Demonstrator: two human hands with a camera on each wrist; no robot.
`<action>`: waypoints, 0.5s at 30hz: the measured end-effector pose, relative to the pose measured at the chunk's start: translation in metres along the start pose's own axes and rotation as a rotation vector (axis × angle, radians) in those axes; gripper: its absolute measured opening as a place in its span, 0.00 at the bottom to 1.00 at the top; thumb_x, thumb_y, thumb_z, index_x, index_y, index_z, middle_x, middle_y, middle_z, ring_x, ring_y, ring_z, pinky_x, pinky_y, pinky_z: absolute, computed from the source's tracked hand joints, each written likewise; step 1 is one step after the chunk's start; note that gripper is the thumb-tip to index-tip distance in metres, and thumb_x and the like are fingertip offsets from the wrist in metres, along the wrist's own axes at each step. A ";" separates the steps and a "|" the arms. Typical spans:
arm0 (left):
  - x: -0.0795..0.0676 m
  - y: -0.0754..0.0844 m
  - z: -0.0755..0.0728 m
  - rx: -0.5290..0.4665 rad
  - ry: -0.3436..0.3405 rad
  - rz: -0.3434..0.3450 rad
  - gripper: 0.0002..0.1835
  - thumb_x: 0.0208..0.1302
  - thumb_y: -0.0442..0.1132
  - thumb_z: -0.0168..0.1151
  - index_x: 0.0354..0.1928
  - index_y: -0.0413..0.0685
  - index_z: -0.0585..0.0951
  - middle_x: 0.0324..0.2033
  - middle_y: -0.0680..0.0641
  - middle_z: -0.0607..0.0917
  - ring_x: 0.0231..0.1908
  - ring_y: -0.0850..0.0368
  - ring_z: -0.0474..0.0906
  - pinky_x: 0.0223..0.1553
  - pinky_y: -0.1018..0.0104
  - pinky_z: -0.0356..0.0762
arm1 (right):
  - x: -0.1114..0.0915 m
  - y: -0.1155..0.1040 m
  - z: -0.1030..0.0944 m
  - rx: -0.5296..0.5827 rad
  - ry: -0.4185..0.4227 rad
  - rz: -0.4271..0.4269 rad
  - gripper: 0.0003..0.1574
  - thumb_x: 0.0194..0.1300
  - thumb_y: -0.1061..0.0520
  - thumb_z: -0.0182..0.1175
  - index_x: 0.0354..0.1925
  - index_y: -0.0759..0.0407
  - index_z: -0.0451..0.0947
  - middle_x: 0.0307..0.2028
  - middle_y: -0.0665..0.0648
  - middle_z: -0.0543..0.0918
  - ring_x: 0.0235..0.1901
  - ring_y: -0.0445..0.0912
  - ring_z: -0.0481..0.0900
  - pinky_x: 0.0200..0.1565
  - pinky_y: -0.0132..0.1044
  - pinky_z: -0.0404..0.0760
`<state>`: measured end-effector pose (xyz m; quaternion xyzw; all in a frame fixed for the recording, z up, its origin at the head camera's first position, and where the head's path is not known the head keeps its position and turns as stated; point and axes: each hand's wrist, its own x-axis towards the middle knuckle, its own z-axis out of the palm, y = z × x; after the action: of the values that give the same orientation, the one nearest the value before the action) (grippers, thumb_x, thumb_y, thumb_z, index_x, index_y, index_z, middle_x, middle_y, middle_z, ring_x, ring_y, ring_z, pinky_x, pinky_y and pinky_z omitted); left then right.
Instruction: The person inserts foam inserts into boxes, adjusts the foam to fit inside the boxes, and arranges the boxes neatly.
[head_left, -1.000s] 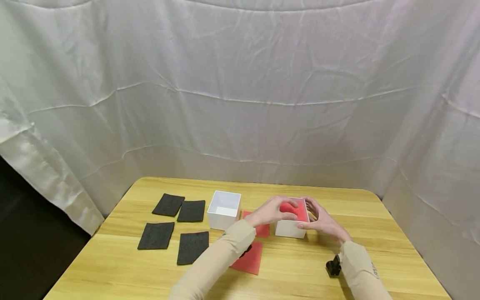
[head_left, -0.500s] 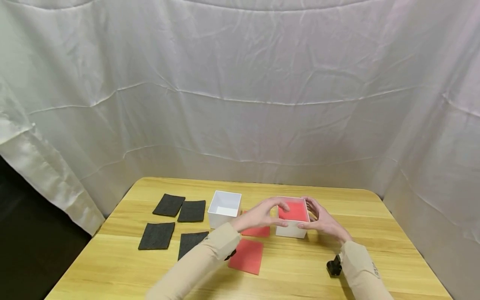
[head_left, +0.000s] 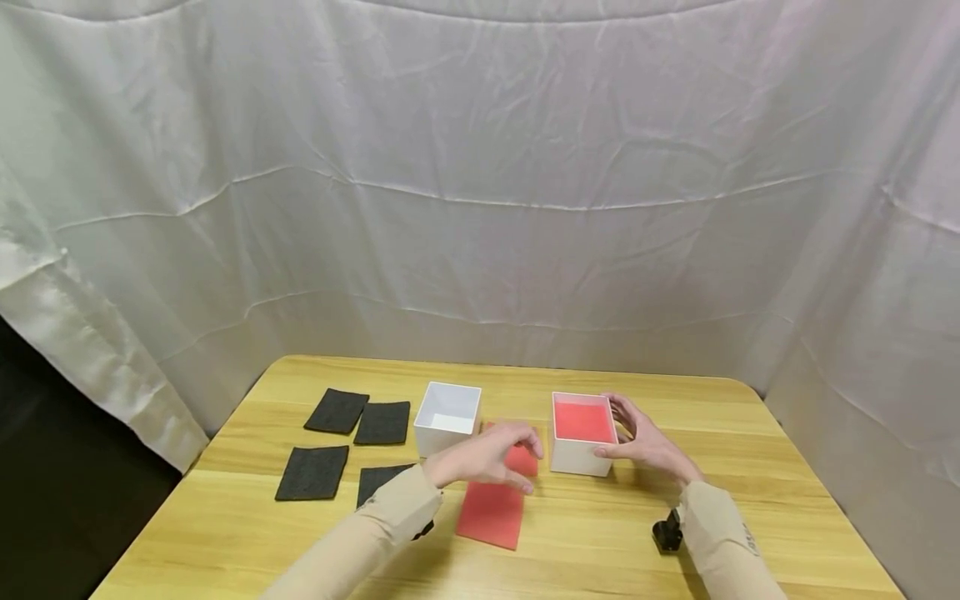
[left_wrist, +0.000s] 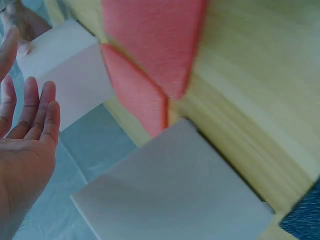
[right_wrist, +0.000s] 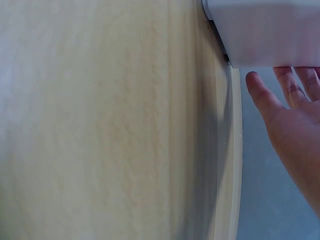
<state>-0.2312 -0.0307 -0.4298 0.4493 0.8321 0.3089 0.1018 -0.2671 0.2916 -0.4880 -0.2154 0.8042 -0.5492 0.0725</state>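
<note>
My left hand (head_left: pixel 486 457) hovers over two red felt-like squares on the table, fingers loosely bent and holding nothing. The nearer red square (head_left: pixel 489 518) lies flat; the farther red square (head_left: pixel 522 461) is partly hidden behind that hand. At the right stands a white box (head_left: pixel 579 457) with another red sheet (head_left: pixel 583 422) lying inside, below its rim. My right hand (head_left: pixel 647 442) holds this box by its right side, thumb at the front wall and fingers round the back corner. In the right wrist view, the fingers partly disappear behind the box (right_wrist: pixel 270 32).
Left of the red squares is a second white box (head_left: pixel 442 442), with a bare bottom. Several black squares (head_left: pixel 312 473) lie on the left of the wooden table (head_left: pixel 615 533); my left sleeve covers part of one. A pale curtain (head_left: pixel 480 250) hangs behind the table.
My left hand has come out of the right white box and moved left and toward me, uncovering the red sheet inside. My right hand has stayed on the box.
</note>
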 end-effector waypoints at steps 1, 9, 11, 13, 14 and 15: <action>-0.002 0.000 0.001 -0.001 -0.014 -0.008 0.23 0.54 0.36 0.78 0.48 0.41 0.77 0.48 0.42 0.84 0.54 0.51 0.79 0.64 0.62 0.76 | 0.000 0.000 0.000 -0.003 0.000 0.000 0.59 0.55 0.60 0.75 0.74 0.65 0.51 0.72 0.72 0.61 0.74 0.68 0.55 0.60 0.15 0.66; -0.013 -0.008 0.007 0.041 -0.069 -0.087 0.24 0.52 0.39 0.79 0.47 0.42 0.77 0.48 0.45 0.84 0.55 0.54 0.79 0.63 0.67 0.75 | 0.000 -0.001 0.001 -0.006 0.002 0.001 0.58 0.54 0.60 0.75 0.74 0.65 0.51 0.72 0.72 0.62 0.74 0.68 0.55 0.62 0.18 0.67; -0.015 -0.009 0.008 0.065 -0.077 -0.099 0.24 0.50 0.40 0.80 0.45 0.45 0.76 0.46 0.48 0.84 0.54 0.57 0.79 0.63 0.68 0.75 | 0.000 -0.001 0.001 -0.005 0.004 0.001 0.59 0.54 0.60 0.75 0.74 0.65 0.52 0.72 0.72 0.62 0.74 0.68 0.55 0.61 0.18 0.67; -0.017 -0.011 0.009 0.072 -0.088 -0.109 0.24 0.49 0.40 0.81 0.43 0.46 0.76 0.45 0.50 0.83 0.54 0.58 0.79 0.63 0.68 0.75 | 0.000 -0.001 0.001 -0.003 0.007 0.004 0.59 0.54 0.60 0.75 0.74 0.65 0.51 0.72 0.72 0.62 0.74 0.68 0.55 0.61 0.16 0.66; -0.018 -0.012 0.009 0.062 -0.092 -0.112 0.24 0.48 0.39 0.81 0.43 0.46 0.75 0.44 0.51 0.82 0.53 0.59 0.78 0.63 0.68 0.75 | 0.000 0.000 0.001 -0.001 0.007 0.003 0.59 0.54 0.61 0.75 0.74 0.65 0.51 0.72 0.72 0.62 0.74 0.68 0.55 0.60 0.16 0.66; -0.018 -0.014 0.010 0.052 -0.097 -0.115 0.24 0.48 0.39 0.81 0.42 0.46 0.75 0.44 0.51 0.81 0.52 0.59 0.78 0.63 0.67 0.75 | 0.000 0.000 0.001 0.000 0.006 0.004 0.59 0.54 0.61 0.75 0.74 0.66 0.51 0.72 0.72 0.61 0.74 0.68 0.55 0.60 0.16 0.66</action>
<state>-0.2257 -0.0470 -0.4478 0.4178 0.8582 0.2589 0.1477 -0.2667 0.2905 -0.4880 -0.2122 0.8047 -0.5499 0.0710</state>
